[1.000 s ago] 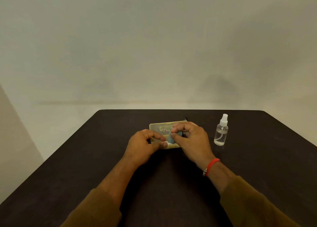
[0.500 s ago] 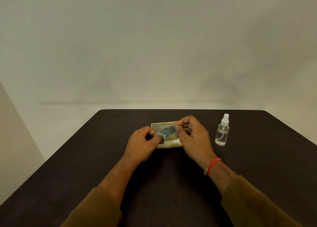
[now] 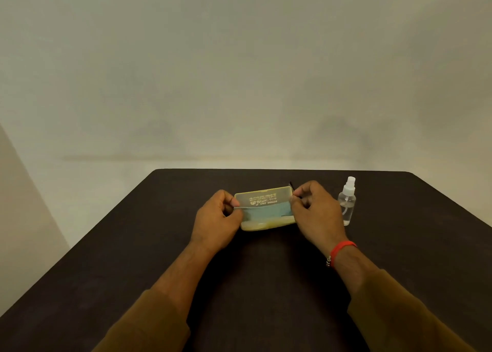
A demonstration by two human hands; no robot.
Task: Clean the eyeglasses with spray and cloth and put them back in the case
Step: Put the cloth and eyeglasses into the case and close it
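- Half a second ago my hands were close together with the blue cloth (image 3: 266,213) bunched between them; now they have moved apart and the cloth is pulled out flat and taut.
- My left hand (image 3: 217,220) pinches the cloth's left upper corner between thumb and fingers; my right hand (image 3: 314,213) pinches its right upper corner the same way.
- The stretched cloth hangs in front of the one open glasses case (image 3: 263,208), hiding most of its inside, so I cannot tell what lies in it.
- The case's lid stands up behind the cloth with printed lettering; its pale base rests on the table (image 3: 133,258).
- A thin dark piece (image 3: 291,184) sticks up behind the case's right corner; I cannot tell if it belongs to the eyeglasses.
- One clear spray bottle (image 3: 347,205) stands upright just right of my right hand, unmoved.
- Counted: one cloth, one case, one bottle, and one red wristband (image 3: 342,246) on my right wrist.
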